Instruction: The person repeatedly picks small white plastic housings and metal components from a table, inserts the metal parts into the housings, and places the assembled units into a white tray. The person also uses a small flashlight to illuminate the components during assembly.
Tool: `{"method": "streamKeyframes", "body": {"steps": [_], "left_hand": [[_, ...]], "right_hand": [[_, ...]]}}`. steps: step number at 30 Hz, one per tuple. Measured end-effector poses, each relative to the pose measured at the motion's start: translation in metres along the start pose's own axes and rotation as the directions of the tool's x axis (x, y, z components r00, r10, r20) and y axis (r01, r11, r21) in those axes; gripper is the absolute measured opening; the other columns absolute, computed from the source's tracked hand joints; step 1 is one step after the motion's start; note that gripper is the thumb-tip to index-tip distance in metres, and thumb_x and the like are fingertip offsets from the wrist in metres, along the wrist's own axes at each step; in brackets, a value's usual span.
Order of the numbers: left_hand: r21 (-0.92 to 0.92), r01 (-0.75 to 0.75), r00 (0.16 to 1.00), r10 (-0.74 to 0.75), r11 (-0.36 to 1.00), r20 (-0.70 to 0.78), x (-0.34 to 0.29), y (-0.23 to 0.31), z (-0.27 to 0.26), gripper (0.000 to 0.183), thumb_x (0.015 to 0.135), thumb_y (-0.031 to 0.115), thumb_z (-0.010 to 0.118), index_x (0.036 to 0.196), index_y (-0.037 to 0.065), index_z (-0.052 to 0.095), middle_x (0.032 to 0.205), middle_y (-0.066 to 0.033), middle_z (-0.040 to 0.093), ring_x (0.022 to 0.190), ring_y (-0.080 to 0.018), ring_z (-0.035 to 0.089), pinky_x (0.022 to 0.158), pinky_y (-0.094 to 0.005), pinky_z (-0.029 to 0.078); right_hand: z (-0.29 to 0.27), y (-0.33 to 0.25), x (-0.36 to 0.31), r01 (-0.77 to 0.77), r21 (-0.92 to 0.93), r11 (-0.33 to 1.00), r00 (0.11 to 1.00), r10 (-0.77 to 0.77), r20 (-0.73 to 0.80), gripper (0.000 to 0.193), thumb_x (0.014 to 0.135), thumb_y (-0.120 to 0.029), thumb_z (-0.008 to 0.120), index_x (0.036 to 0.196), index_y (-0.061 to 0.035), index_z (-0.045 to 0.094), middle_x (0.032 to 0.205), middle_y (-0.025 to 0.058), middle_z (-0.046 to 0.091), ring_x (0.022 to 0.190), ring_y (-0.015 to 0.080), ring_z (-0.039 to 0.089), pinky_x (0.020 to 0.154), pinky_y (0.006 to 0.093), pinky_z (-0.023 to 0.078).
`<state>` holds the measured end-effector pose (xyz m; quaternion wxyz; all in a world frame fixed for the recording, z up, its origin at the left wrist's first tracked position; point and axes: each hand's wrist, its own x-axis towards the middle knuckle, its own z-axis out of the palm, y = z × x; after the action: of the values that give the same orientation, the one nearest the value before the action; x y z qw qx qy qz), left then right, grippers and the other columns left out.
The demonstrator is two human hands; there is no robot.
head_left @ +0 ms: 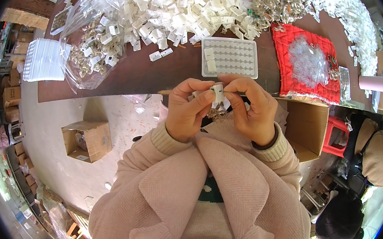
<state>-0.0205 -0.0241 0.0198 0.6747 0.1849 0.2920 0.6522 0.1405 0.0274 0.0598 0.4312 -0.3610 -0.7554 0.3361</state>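
Close in front of my chest, my left hand (189, 108) pinches a small white plastic piece (217, 93) between thumb and fingers. From the other side, the thumb and forefinger of my right hand (253, 110) close on that same piece. Shiny metal parts (219, 112) show just below it, partly hidden; whether they are joined to it I cannot tell. Just beyond my hands, a white tray (240, 72) with rows of small cavities lies at the table edge, with a few white pieces in its left column.
A heap of white pieces (165, 6) covers the far table (135, 77), beside metal parts (276, 8). Red quilted cloth (281, 50) bears clear plastic bits. At left are a clear bag (91, 54) and stacked trays (45, 61). Cardboard boxes (308, 130) and a red stool (336, 138) stand below.
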Motion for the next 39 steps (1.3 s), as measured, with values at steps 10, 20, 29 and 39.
{"method": "streamKeyframes", "body": {"steps": [10, 20, 29, 39], "left_hand": [[0.545, -0.080, 0.995, 0.102, 0.834, -0.009, -0.002, 0.036, -0.022, 0.014, 0.089, 0.000, 0.073, 0.102, 0.002, 0.069, 0.087, -0.0060, 0.070, 0.067, -0.0086, 0.063, 0.057, -0.0206, 0.050], [0.682, -0.010, 0.526, 0.576, -0.732, 0.626, 0.045, 0.167, -0.053, 0.035, 0.076, 0.006, 0.077, 0.110, 0.008, 0.071, 0.113, -0.0095, 0.067, 0.107, -0.0329, 0.057, 0.092, -0.0468, 0.042], [0.734, -0.099, 0.831, 0.350, -0.672, 0.433, 0.057, 0.083, -0.066, 0.023, 0.077, 0.012, 0.077, 0.098, 0.006, 0.071, 0.100, -0.0060, 0.067, 0.100, -0.0300, 0.058, 0.090, -0.0446, 0.045], [0.643, -0.188, 0.973, 0.230, 0.742, 0.020, 0.013, 0.037, -0.011, 0.021, 0.087, -0.009, 0.070, 0.106, -0.002, 0.064, 0.096, -0.0093, 0.071, 0.074, -0.0085, 0.062, 0.063, -0.0214, 0.049]], "right_hand": [[0.004, -0.001, 0.006, -0.065, 0.015, 0.998, 0.986, 0.062, 0.153, 0.019, 0.083, 0.009, 0.070, 0.099, -0.0002, 0.070, 0.111, 0.0170, 0.071, 0.097, 0.0231, 0.070, 0.084, 0.0308, 0.054], [0.014, 0.010, 0.001, -0.102, 0.095, 0.990, 0.994, 0.104, -0.017, 0.019, 0.086, 0.007, 0.070, 0.103, 0.0005, 0.068, 0.107, 0.0134, 0.072, 0.083, 0.0172, 0.068, 0.074, 0.0269, 0.054], [0.008, 0.022, -0.001, -0.114, 0.016, 0.993, 0.990, 0.115, -0.084, 0.017, 0.087, 0.005, 0.070, 0.103, 0.0003, 0.069, 0.104, 0.0118, 0.072, 0.082, 0.0169, 0.067, 0.074, 0.0269, 0.054], [0.002, 0.016, 0.019, -0.128, 0.011, 0.992, 0.991, 0.128, -0.042, 0.019, 0.083, 0.003, 0.073, 0.100, -0.0050, 0.072, 0.089, 0.0091, 0.068, 0.072, 0.0196, 0.065, 0.066, 0.0283, 0.052]]}}
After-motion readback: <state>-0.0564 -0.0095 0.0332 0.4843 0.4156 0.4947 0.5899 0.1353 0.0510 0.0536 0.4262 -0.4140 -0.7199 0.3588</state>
